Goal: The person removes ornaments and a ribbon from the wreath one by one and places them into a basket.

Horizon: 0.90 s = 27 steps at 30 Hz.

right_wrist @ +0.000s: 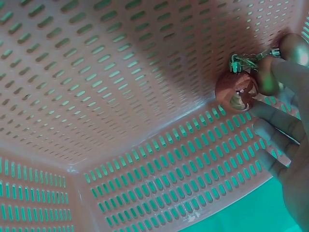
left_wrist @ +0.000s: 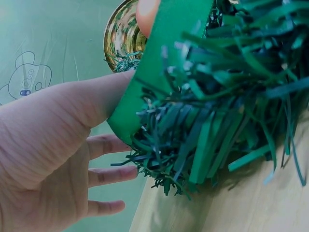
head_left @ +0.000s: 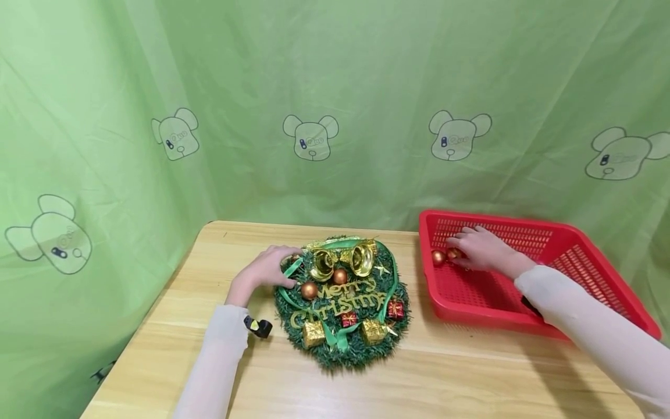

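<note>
A green Christmas wreath (head_left: 335,355) lies on the table, with gold bells (head_left: 361,260), copper baubles (head_left: 309,290), small gift boxes (head_left: 313,333) and gold "Merry Christmas" lettering. My left hand (head_left: 269,269) rests at its upper left edge. In the left wrist view the thumb passes behind a green ribbon (left_wrist: 161,63), and the other fingers (left_wrist: 108,145) extend loosely along the edge. Inside the red basket (head_left: 487,297), my right hand (head_left: 481,250) pinches a copper bauble (right_wrist: 268,77) between thumb and fingers. Another shiny bauble (right_wrist: 236,92) sits beside the fingertips, and a third (right_wrist: 294,48) lies behind the thumb.
The basket stands at the right of the wooden table (head_left: 429,372), its perforated walls rising around the right hand. A green curtain (head_left: 366,186) printed with bear heads hangs behind the table and down its left side.
</note>
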{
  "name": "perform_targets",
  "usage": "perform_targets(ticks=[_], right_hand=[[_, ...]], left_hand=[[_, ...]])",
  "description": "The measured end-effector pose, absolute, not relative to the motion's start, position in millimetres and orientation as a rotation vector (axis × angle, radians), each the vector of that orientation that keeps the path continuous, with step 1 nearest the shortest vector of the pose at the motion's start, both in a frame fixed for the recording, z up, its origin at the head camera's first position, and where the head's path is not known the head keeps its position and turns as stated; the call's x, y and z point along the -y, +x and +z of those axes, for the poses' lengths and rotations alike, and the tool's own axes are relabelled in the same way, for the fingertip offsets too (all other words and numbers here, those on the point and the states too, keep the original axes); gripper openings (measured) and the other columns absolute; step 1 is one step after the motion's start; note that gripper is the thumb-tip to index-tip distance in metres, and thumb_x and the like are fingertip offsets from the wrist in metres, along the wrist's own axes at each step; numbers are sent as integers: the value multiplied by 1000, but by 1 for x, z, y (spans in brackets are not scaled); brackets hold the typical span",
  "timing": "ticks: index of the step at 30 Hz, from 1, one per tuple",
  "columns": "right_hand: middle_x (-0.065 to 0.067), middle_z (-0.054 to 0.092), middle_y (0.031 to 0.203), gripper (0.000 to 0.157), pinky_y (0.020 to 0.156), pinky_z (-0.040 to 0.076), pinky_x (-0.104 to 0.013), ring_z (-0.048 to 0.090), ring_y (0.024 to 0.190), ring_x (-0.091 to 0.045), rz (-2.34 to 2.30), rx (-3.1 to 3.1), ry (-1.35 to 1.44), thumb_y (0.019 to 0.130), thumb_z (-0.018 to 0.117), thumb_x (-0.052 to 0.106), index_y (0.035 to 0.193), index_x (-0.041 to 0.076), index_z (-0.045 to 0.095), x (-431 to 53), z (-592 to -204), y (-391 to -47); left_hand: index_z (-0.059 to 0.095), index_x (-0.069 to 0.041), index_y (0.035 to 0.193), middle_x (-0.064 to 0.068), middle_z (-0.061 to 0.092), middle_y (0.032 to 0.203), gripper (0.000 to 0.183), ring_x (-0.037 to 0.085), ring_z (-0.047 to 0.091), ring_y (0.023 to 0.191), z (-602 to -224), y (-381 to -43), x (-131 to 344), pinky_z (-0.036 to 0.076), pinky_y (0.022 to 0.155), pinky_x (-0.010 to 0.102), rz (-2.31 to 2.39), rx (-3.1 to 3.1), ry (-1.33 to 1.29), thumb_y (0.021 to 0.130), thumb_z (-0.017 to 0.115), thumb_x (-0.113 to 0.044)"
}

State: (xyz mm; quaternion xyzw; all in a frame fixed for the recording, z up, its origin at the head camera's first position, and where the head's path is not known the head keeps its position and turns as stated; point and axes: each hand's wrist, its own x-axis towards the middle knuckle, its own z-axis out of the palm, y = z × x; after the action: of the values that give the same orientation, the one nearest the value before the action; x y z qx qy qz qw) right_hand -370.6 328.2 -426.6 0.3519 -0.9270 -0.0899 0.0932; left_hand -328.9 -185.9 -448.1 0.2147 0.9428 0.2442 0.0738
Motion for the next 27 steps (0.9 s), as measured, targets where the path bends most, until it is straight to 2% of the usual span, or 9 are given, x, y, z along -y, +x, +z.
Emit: perform_targets(ticks=[12, 27], right_hand=[[-12, 67, 93, 38, 83, 46, -59, 58, 94, -34, -291, 2765, 1037, 74, 77, 25, 106, 7, 67, -327, -424, -370], [-13, 67, 94, 35, 79, 47, -58, 59, 93, -35, -284, 2761, 1004, 74, 76, 24, 103, 7, 67, -322, -413, -368]], left_hand=[[42, -27, 140, -2, 43, 144, 83, 25, 37, 130, -449, -329, 186, 27, 111, 52, 720, -2839, 636, 67, 82, -29], [41, -29, 140, -2, 43, 144, 82, 26, 38, 129, -450, -331, 185, 28, 110, 53, 724, -2831, 635, 68, 81, -30]])
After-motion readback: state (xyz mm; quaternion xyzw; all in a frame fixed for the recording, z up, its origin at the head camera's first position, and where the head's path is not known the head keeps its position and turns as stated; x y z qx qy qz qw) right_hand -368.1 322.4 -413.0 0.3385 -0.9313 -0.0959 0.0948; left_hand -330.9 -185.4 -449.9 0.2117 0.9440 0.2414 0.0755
